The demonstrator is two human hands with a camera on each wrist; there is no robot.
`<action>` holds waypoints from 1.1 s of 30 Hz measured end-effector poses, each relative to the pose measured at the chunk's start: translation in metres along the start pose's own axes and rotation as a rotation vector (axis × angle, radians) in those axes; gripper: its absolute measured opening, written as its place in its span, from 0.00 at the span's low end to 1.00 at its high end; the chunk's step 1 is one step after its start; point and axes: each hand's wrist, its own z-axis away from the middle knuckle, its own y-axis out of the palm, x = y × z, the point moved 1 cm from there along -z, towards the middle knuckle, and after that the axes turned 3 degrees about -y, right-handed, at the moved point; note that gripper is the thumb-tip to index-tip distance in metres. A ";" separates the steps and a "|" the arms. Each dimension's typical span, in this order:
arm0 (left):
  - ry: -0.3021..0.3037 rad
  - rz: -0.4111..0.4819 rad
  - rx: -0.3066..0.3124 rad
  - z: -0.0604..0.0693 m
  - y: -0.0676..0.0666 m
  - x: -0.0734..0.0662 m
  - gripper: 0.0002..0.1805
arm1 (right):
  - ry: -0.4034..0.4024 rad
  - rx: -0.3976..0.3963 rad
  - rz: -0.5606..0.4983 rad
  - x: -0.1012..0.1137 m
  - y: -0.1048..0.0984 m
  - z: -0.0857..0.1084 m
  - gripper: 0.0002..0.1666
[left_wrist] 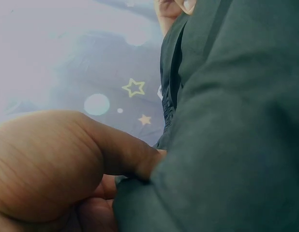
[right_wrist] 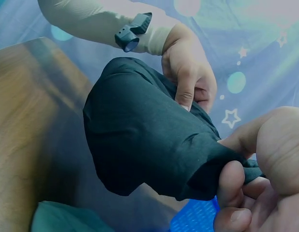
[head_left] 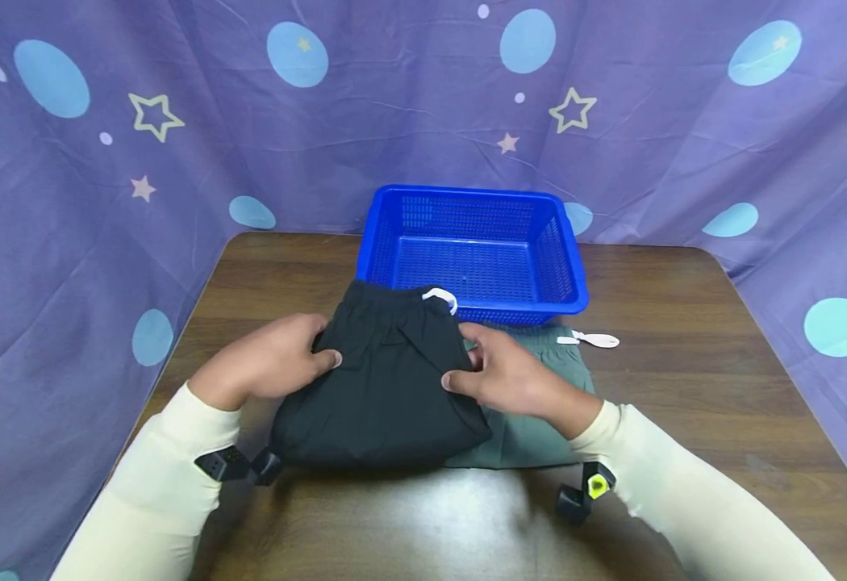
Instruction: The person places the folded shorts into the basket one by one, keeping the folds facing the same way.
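Both hands hold up a pair of black shorts [head_left: 387, 395] with a gathered waistband and a white drawstring loop, folded so its lower part bulges. The left hand [head_left: 278, 355] pinches the left side, thumb in front and the other fingers behind the cloth. On the opposite side the right hand [head_left: 503, 371] pinches the edge between thumb and fingers, which the right wrist view shows closely. Grey-green shorts [head_left: 540, 436] with a white drawstring lie flat on the table, partly hidden behind the black pair and the right hand.
A blue plastic basket [head_left: 572, 274] with meshed walls stands at the back of the wooden table [head_left: 685, 355], just beyond the shorts. No contents show in it. A purple curtain [head_left: 423, 105] with stars and dots hangs behind and along the sides.
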 end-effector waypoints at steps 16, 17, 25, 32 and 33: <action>0.045 -0.002 -0.118 -0.010 -0.019 -0.018 0.08 | -0.013 -0.033 -0.053 0.014 -0.017 -0.003 0.31; 0.042 0.002 -0.121 -0.011 -0.019 -0.018 0.08 | -0.014 -0.037 -0.047 0.014 -0.018 -0.003 0.31; 0.023 0.004 -0.138 -0.025 -0.020 -0.023 0.10 | 0.005 -0.086 -0.037 0.014 -0.029 -0.005 0.33; 0.027 -0.006 -0.144 -0.041 -0.021 -0.029 0.13 | 0.039 -0.177 0.026 0.011 -0.040 -0.009 0.35; 0.031 -0.004 -0.144 -0.044 -0.021 -0.030 0.13 | 0.038 -0.188 0.035 0.010 -0.041 -0.009 0.35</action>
